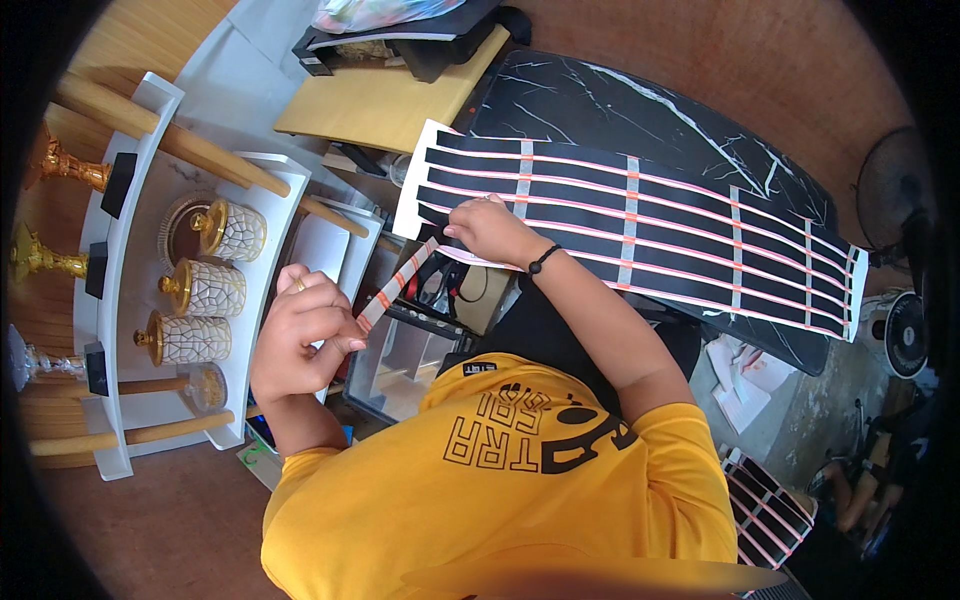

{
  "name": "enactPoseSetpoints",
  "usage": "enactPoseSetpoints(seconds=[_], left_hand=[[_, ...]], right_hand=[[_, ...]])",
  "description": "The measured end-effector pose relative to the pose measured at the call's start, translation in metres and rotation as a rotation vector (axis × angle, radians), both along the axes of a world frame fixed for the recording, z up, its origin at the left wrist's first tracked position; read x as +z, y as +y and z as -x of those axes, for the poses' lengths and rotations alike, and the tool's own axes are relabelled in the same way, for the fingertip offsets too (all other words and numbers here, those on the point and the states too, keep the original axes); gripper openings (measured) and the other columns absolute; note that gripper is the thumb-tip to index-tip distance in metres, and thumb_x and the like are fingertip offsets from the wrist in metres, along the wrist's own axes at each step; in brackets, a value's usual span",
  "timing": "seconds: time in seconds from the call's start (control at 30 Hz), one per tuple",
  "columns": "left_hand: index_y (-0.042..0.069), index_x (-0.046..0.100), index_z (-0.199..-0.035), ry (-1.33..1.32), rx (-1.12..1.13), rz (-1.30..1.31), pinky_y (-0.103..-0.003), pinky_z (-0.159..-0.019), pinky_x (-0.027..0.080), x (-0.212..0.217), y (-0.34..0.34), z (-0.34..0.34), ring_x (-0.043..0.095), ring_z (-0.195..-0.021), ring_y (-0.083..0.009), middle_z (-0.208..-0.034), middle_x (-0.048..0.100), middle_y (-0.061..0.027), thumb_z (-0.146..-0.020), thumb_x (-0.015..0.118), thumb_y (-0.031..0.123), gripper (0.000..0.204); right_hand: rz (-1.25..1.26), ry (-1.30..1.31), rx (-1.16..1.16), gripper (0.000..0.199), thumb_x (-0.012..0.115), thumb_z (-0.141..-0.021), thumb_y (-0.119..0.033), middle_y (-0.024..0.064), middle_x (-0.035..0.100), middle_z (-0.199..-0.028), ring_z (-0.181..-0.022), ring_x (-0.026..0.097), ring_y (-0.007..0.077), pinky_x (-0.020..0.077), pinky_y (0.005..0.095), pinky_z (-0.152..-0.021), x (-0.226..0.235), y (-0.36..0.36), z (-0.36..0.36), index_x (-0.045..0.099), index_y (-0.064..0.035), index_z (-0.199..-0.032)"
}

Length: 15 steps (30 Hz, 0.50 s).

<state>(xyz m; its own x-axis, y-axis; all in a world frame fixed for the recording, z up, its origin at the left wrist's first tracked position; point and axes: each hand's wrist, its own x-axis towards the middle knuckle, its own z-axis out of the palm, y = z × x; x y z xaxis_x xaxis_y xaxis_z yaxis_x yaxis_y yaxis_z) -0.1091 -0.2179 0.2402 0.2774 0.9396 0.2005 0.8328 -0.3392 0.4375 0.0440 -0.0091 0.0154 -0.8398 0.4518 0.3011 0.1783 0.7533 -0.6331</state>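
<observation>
My left hand (305,335) is closed, thumb and fingers pinching one end of a narrow pale strip (397,283) with orange-red bands across it. The strip slants up to the right, its far end close to my right fingertips. My right hand (492,232), with a black cord on the wrist, has its fingers bent together at the left end of a long black sheet (580,190). What those fingers grip, if anything, is hidden. White and red-orange lines run along the sheet, and grey bands (631,220) cross them. Its white left edge (412,190) shows past my fingers.
Beneath the sheet is a black marble-patterned table (600,95). On the left, a white shelf (265,200) holds several lidded white-and-gold jars (205,290). A light wooden surface (390,100) bears a black device. To the right are a fan (905,335), papers (745,385) and another lined sheet (770,510).
</observation>
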Motion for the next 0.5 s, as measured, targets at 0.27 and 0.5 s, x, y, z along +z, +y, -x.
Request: enactPoseSetpoints(seconds=[0.27,0.5], left_hand=[[0.009,0.071,-0.072,-0.038,-0.032,0.206,-0.036,-0.079,0.035,0.018,-0.013,-0.002,0.057,-0.074,-0.0211,-0.074,0.063,-0.0028,-0.066,0.078,0.010,0.010],[0.002,0.075,-0.090,-0.289,0.268,0.752,-0.031,-0.076,0.051,-0.034,-0.024,0.054,0.067,-0.079,-0.0193,-0.084,0.073,-0.0074,-0.084,0.074,0.016,0.015]], right_hand=[[0.017,0.007,-0.013,0.027,0.055,-0.095,-0.027,0.0133,0.067,-0.091,-0.097,0.062,0.0331,0.0411,0.0513,-0.088,0.000,0.001,0.001,0.067,-0.0046,-0.087],[0.210,0.099,0.061,0.028,0.053,-0.096,-0.026,0.0120,0.066,-0.086,-0.092,0.061,0.0321,0.0407,0.0477,-0.085,0.002,0.007,-0.003,0.065,-0.0043,-0.084]])
